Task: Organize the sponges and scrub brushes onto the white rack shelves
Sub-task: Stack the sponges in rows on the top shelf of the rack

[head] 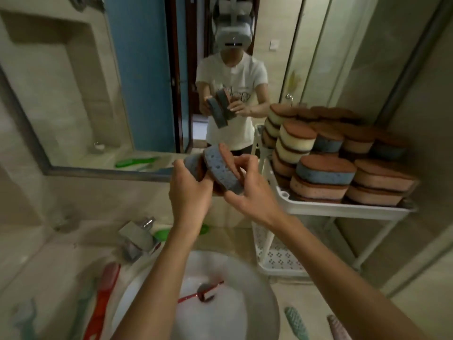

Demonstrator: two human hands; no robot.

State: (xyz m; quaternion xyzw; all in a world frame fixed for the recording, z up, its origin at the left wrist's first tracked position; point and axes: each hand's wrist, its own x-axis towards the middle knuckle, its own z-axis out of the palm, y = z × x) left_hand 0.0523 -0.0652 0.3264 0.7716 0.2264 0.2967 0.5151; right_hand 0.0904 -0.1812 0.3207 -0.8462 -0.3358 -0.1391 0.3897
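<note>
- Because the top shelf (343,209) of the white rack (268,239) is already packed with stacked sponges (326,173), placing another on top could topple a column (a judgement, not an observation). The lower shelf (279,256) shows bare perforated floor.
- Both held sponges hang above the sink (259,298), just left of the rack; a loosened grip would probably drop one into the basin.
- Left hand (188,190): fingers curled round the rear blue sponge (192,164), grasping it.
- Right hand (247,192): thumb and fingers pinch the front blue sponge (223,168), which stands on edge, touching the rear one.
- A red scrub brush (103,295) and a teal scrub brush (295,320) lie on the table, not yet racked.
</note>
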